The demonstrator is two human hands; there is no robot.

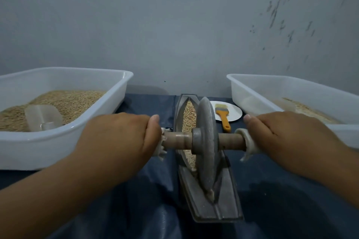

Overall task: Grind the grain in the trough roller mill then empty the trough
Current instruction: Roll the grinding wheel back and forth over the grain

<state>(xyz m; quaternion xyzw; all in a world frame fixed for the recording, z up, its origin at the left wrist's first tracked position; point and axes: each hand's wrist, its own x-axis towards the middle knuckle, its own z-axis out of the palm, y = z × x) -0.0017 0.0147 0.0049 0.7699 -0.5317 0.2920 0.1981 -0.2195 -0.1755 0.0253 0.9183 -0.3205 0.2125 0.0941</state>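
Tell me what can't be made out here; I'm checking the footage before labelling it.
All in the head view:
- Handle ends: covered by the left hand and right hand.
- Grain under the wheel: hidden by the wheel.
- Left tub and right tub: cut off by the frame edges.
- Scoop: translucent, its contents unclear.

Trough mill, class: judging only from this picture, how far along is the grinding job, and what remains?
Done: the trough is loaded with grain. In hand: the left hand and right hand grip the axle ends, with the roller wheel standing in the trough. The kernels beyond the wheel look mostly whole, so grinding seems unfinished. Left: finish grinding, then empty the trough; the brush lies untouched on its plate.
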